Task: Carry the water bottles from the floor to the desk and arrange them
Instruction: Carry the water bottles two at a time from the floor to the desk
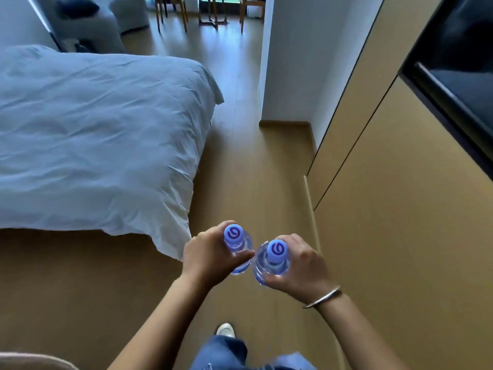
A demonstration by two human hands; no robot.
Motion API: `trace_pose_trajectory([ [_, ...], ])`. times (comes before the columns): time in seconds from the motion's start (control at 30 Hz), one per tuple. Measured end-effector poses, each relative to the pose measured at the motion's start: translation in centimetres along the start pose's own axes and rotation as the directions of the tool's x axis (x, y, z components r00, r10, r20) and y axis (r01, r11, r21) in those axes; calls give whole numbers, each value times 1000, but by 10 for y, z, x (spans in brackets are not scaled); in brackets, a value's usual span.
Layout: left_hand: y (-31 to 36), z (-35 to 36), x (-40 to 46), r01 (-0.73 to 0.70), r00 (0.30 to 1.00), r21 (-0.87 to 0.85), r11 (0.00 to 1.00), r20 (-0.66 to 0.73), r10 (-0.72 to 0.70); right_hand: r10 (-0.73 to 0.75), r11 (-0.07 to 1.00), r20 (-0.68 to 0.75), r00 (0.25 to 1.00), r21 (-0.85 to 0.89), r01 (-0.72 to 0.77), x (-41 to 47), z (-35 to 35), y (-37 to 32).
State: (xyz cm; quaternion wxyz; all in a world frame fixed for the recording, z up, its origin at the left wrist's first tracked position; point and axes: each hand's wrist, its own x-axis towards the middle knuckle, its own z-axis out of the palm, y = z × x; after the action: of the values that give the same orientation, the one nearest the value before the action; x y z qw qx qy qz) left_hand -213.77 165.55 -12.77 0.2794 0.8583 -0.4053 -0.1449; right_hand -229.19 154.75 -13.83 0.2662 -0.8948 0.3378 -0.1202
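Item 1: left bottle (238,248), clear plastic, blue cap, upright, at 6 o'clock low in view. Left hand (210,256) has its fingers (241,255) curled round the neck.

Item 2: right bottle (272,260), same make, just beside the first at its 3 o'clock. Right hand (298,265) grips it likewise; bracelet (324,297) on the wrist.

Surroundings: bed (101,134) at 10 o'clock, wooden floor (248,161) running to 12 o'clock, chairs (170,9) far off.

Status: both bottles are off the floor, in transit. No counter identifiable; setting down and arranging remain.
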Motion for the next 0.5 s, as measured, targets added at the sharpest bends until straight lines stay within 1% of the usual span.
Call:
trace_pose_trajectory([
  [0.1, -3, -14, 57, -17, 1000, 31, 999, -12, 18, 10, 1000, -6, 1000, 8, -10, 53, -3, -5],
  [0.23, -5, -20, 122, -8, 1000, 7, 1000, -22, 8, 10, 1000, 7, 1000, 23, -10, 119, -5, -2],
  [0.33, -4, -15, 178, 6, 1000, 0, 1000, -9, -6, 19, 999, 16, 1000, 31, -19, 173, -8, 12],
  [0.5, 6, 2, 276, -2, 1000, 49, 999, -10, 3, -10, 999, 41, 999, 32, 9, 268, -19, 48],
])
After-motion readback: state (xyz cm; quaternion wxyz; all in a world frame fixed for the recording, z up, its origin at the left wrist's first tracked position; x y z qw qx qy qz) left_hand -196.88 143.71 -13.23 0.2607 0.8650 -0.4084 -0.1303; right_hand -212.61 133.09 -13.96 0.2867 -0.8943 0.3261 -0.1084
